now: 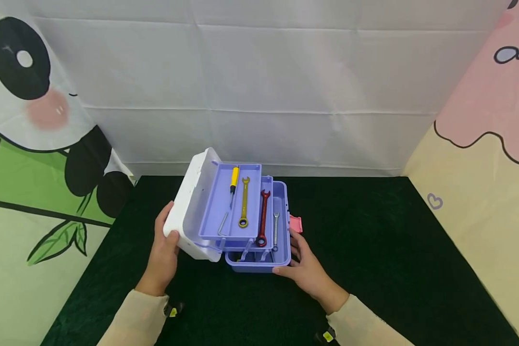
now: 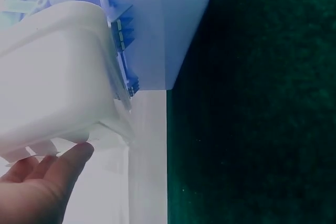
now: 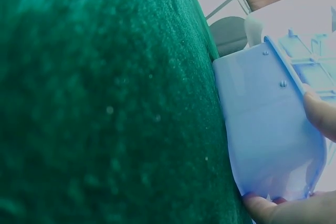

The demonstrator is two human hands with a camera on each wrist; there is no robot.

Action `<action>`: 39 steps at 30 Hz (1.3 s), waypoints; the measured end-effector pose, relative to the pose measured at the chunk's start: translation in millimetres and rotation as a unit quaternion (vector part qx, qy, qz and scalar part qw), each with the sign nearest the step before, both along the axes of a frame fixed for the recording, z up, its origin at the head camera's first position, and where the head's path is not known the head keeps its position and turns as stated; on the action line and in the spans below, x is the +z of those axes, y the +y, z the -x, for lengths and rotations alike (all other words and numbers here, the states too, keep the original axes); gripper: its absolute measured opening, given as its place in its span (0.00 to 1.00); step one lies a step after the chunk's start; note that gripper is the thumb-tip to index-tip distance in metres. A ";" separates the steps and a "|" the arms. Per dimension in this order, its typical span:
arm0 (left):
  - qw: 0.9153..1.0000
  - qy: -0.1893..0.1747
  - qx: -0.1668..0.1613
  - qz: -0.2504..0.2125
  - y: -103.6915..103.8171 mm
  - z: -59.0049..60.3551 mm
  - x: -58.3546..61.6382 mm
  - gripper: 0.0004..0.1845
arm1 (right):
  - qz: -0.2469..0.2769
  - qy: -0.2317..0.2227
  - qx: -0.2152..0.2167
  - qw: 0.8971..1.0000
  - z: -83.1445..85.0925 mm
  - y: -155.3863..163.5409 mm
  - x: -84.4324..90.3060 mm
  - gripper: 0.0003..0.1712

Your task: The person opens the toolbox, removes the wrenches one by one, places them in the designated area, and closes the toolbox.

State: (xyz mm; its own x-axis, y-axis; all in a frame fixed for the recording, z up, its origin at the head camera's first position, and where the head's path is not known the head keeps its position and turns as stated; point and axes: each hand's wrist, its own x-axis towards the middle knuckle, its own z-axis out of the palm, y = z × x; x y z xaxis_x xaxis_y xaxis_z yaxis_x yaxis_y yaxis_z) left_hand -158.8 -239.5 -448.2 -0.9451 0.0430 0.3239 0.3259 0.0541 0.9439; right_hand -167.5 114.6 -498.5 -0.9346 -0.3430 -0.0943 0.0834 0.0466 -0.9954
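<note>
At frame centre the toolbox (image 1: pixel 259 262) is already fanned open — white lid (image 1: pixel 190 211) gripped by the left hand (image 1: pixel 164 254), base held by the right hand (image 1: pixel 304 269) — tools unremoved.

Toolbox (image 1: pixel 259 262): lavender-blue body and trays; lid (image 1: pixel 189 211) white; latch (image 1: pixel 295 224) pink.

Tools in the trays:
1. Screwdriver (image 1: pixel 234 180): yellow handle with a black collar.
2. Ring spanner (image 1: pixel 244 202): yellow-gold.
3. Spanner (image 1: pixel 263 217): red.
4. Small spanner (image 1: pixel 276 230): silver-grey.
5. Hex key (image 1: pixel 223 226): grey.

Table cover (image 1: pixel 393 250): dark green, plain, velvety.

Back wall (image 1: pixel 259 86): white sheet with crease lines.

Left panel (image 1: pixel 30 144): black-and-white panda print with a pink cheek, green ground, black leaf outlines.

Right panel (image 1: pixel 484 144): pink above cream, divided by a black wavy line.

Sleeves (image 1: pixel 134 319): beige.
</note>
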 end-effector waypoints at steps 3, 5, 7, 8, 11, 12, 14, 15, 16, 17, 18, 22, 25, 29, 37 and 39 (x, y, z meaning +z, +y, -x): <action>1.000 -0.018 -0.001 -0.024 -1.0 -1.6 -1.1 0.30 | -0.001 0.004 0.000 1.000 0.6 0.1 -0.7 0.61; 0.999 -0.024 -0.003 -0.039 -1.6 -2.3 -2.2 0.30 | 0.000 0.005 0.001 1.000 0.9 0.1 -1.2 0.61; 0.998 -0.027 -0.009 -0.054 -2.1 -3.0 -3.8 0.29 | 0.000 0.006 0.001 1.000 1.1 0.1 -1.6 0.62; 0.998 -0.029 -0.012 -0.062 -2.6 -3.3 -4.7 0.29 | 0.000 0.006 0.000 1.000 1.1 0.0 -2.0 0.62; 0.996 -0.040 -0.016 -0.080 -4.3 -4.8 -7.5 0.29 | 0.001 0.006 0.001 1.000 1.4 0.4 -2.5 0.61; 0.995 -0.045 -0.018 -0.085 -5.0 -5.4 -8.5 0.29 | 0.000 0.007 0.001 1.000 1.5 0.6 -2.6 0.61; 0.994 -0.058 -0.016 -0.095 -6.4 -6.6 -10.6 0.29 | -0.001 0.008 0.000 1.000 1.9 1.1 -3.1 0.61; 0.993 -0.067 -0.015 -0.096 -7.2 -7.3 -11.5 0.29 | -0.003 0.008 -0.002 1.000 2.0 1.2 -3.2 0.61; 0.992 -0.078 -0.015 -0.098 -8.2 -8.0 -12.6 0.29 | -0.004 0.008 -0.002 1.000 2.1 1.5 -3.1 0.61; 0.991 -0.086 -0.016 -0.104 -9.3 -8.5 -13.8 0.29 | -0.006 0.009 -0.003 1.000 2.2 1.7 -3.1 0.61; 0.990 -0.094 -0.015 -0.108 -9.4 -8.7 -14.8 0.29 | -0.006 0.009 -0.003 1.000 3.6 2.7 -3.4 0.62; 0.983 -0.115 -0.019 -0.145 -9.6 -9.2 -19.4 0.30 | -0.005 0.009 0.000 1.000 9.7 6.3 -5.2 0.62; 0.975 -0.120 -0.025 -0.188 -8.2 -9.8 -22.6 0.31 | -0.006 0.009 0.003 1.000 13.6 9.2 -7.2 0.63; 0.965 -0.133 -0.026 -0.225 -6.5 -10.9 -28.3 0.31 | -0.009 0.011 0.009 1.000 15.9 13.1 -9.1 0.64; 0.967 -0.147 -0.019 -0.207 -8.4 -14.6 -36.6 0.29 | -0.006 0.016 0.012 1.000 19.2 17.4 -9.4 0.62; 0.965 -0.156 -0.020 -0.209 -8.8 -15.5 -37.4 0.29 | -0.001 0.018 0.015 1.000 20.1 19.4 -10.0 0.61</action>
